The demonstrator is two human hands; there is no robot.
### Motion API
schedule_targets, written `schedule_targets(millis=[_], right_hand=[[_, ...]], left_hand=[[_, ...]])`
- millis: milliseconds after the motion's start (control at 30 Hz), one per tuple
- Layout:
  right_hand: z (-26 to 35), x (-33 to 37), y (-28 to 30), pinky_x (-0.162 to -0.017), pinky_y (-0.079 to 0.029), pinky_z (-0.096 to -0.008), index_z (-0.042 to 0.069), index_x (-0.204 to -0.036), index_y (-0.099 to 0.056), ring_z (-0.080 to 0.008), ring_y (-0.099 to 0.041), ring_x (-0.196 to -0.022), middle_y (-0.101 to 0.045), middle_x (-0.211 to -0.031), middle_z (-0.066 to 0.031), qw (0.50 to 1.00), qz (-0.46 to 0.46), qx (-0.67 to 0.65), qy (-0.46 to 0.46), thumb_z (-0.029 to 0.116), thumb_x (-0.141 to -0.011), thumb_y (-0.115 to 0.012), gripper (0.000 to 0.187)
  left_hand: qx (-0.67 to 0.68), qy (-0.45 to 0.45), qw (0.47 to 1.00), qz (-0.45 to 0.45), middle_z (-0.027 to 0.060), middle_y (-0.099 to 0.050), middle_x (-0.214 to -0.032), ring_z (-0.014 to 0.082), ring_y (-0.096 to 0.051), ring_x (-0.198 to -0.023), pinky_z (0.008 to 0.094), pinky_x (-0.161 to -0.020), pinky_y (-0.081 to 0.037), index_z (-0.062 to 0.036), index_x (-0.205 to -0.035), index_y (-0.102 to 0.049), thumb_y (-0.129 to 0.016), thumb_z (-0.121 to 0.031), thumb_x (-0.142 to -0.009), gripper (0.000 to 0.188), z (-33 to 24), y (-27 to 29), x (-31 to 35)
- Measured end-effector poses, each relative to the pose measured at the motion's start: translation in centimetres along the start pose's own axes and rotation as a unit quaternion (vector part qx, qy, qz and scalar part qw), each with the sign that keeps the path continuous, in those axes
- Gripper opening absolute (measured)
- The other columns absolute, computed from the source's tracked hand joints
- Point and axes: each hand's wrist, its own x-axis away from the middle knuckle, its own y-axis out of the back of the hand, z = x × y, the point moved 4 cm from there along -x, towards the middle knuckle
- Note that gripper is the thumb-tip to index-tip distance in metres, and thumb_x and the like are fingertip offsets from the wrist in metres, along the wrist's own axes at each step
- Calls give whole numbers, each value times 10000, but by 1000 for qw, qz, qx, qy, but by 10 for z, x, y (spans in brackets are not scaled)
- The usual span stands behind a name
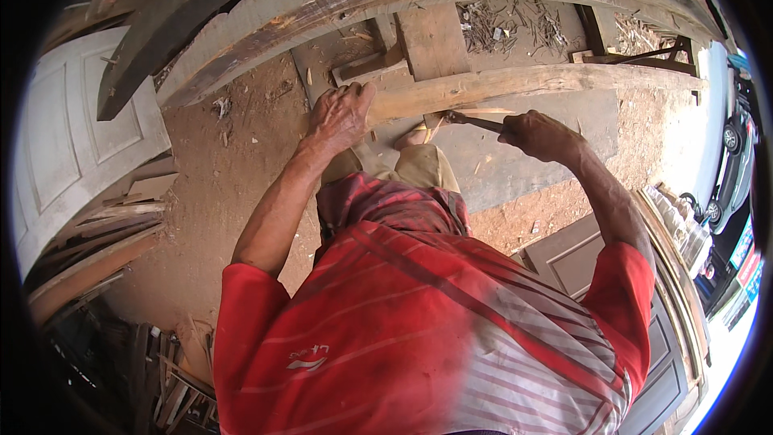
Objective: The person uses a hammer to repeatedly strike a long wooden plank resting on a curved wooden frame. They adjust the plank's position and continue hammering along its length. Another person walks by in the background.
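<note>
My left hand point(345, 117) rests on the left end of a long, light-brown wooden plank point(531, 87), which stretches away to my right, in front of my legs. Its fingers curl downward with the knuckles up; their tips are hidden, so I cannot tell how tightly they close. My right hand point(543, 135) has its fingers wrapped around the handle of a dark, slender hand tool point(483, 122). The tool points left, its far end near the plank's closer edge, beside a thin, pale strip of wood point(487, 110). My foot point(415, 137) shows just below the plank. Beyond it lies a thick, weathered, grey-brown timber beam point(322, 0). A white panelled door point(76, 137) stands at far left, above stacked brown wood scraps point(105, 229).
</note>
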Motion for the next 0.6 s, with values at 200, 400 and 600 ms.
schedule_targets(millis=[200, 400, 600], right_hand=[[-4, 27, 8, -716, -548, -433, 0, -1063, -695, -277, -708, -758, -682, -788, -145, 978, 39, -131, -155, 312, -1023, -608, 326], [-43, 71, -50, -841, -567, -369, -5, -1382, -577, -207, -727, -927, -722, -1015, -162, 922, -136, -324, -163, 320, -1037, -573, 474], [4, 71, -112, -939, -555, -386, 11, -1501, -480, -245, -722, -1050, -725, -1139, -183, 756, -282, -570, -154, 316, -1025, -608, 580]], left_hand=[[139, 127, 961, 200, 276, -676, -1184, 427, -686, -1059, 482, -901, -549, 13, -1222, -571, -897, -474, -713, 777, 6, 33, -28], [227, 122, 939, 229, 272, -659, -1273, 341, -647, -1198, 430, -1034, -513, 78, -1356, -563, -886, -588, -692, 994, 47, 15, -48], [242, 77, 924, 285, 251, -666, -1264, 328, -643, -1194, 433, -1041, -509, 63, -1339, -597, -871, -640, -686, 998, 47, 24, -61]])
